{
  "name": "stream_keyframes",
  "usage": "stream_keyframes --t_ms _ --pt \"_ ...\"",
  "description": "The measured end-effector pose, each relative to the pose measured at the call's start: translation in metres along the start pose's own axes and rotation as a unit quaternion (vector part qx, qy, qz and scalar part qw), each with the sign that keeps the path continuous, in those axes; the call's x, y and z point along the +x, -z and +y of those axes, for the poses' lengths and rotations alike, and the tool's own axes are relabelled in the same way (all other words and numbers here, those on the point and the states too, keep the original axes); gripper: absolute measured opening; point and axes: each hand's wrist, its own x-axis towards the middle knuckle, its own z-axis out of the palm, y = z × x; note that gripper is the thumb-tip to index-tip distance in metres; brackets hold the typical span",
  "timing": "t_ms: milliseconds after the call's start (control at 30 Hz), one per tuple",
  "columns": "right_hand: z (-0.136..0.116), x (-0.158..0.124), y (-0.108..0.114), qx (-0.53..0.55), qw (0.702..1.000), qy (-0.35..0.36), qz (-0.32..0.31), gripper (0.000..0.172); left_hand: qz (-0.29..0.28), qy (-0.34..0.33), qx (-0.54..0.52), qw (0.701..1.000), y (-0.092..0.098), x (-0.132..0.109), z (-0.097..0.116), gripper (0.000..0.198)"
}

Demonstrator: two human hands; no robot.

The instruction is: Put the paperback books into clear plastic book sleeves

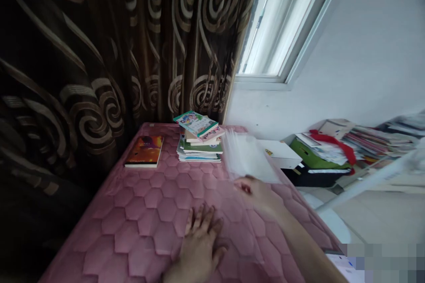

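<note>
Pink cover [133, 221]; filmy clear sheet [232, 212]; left hand [199, 242] splayed, right hand [255, 192] curled, grip unclear

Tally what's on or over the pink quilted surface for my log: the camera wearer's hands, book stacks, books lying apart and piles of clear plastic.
Hands: 2 (left hand, right hand)
Book stack: 1
Book lying apart: 1
Pile of clear plastic: 1
Total: 5
</note>
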Motion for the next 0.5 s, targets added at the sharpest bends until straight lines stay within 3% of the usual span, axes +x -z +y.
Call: stream_keyframes --t_ms 133,300,400,500 --pt "-0.032 0.075 0.027 0.027 0.995 0.018 0.096 0.026 -0.019 0.014 0.000 1.000 -0.003 0.002 -0.004 0.061" --pt "-0.057 0.175 0.039 0.002 0.986 -0.091 0.141 0.034 -0.006 0.000 0.014 1.000 -0.014 0.006 -0.011 0.070" --pt "-0.058 0.215 0.037 -0.011 0.975 -0.167 0.147 0.040 0.017 -0.022 0.033 0.999 -0.025 0.007 -0.021 0.075" --pt "-0.055 0.236 0.034 -0.006 0.968 -0.210 0.138 0.040 0.036 -0.034 0.054 0.997 -0.039 0.011 -0.030 0.076"
